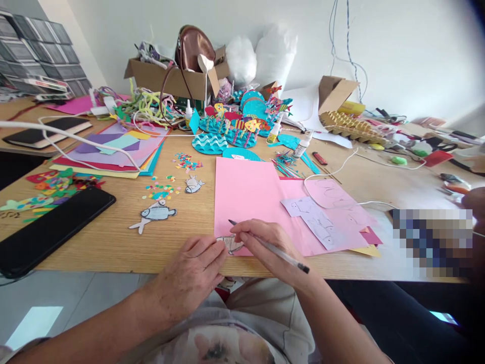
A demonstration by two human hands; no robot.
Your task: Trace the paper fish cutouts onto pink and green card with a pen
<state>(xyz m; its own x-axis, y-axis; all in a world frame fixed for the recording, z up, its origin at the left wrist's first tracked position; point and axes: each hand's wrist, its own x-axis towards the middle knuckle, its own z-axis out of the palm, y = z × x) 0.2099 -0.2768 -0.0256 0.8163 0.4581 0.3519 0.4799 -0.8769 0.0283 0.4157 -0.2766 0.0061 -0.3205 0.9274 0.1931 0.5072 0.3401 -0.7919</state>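
Note:
My left hand (191,270) lies at the table's front edge, its fingers stretched flat and pressing the end of a small paper fish cutout (231,243). The cutout, partly hidden by both hands, rests on the lower edge of a pink sheet of paper (246,197). Between the fingers of my right hand (271,247) is a pen (282,258) with a clear barrel and a dark end; its tip points up and left over the sheet. Left of the sheet lie a blue-grey paper fish (157,212) and a smaller paper fish (194,185).
Purple paper with fish drawings (320,222) lies at right. A black phone (56,230), paper dots (161,191) and coloured sheets (113,151) are at left. Blue paper-plate crafts (210,144), glue bottles (303,145) and a cardboard box (151,76) stand behind. Another person's arm is at far right.

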